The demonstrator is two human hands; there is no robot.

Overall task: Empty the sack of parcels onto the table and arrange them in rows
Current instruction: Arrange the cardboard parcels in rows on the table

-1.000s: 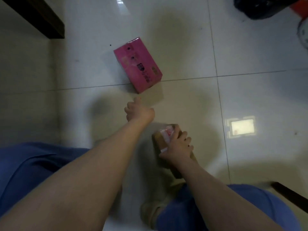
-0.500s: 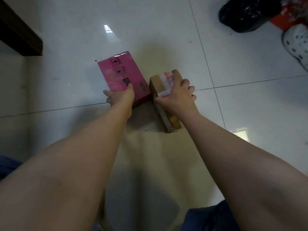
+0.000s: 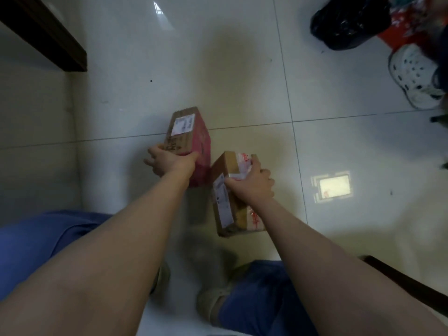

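Pink parcel (image 3: 197, 141) in left hand (image 3: 169, 161), brown parcel (image 3: 230, 197) in right hand (image 3: 252, 185)

Glossy white floor tiles (image 3: 242, 57) mirror light beneath a matt cardboard parcel (image 3: 230, 202) with shiny tape, a pink-printed cardboard box (image 3: 191, 132) bearing a paper label, and a crinkled black plastic bag (image 3: 344, 23).

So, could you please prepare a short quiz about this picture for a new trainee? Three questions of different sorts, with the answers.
1. True or false: the left hand and the right hand each grip a parcel.
2. The pink parcel is gripped by: A) the left hand B) the right hand C) no hand.
3. Fill in: the right hand grips a ___ cardboard parcel with red-and-white tape.

Key: 1 true; 2 A; 3 brown.
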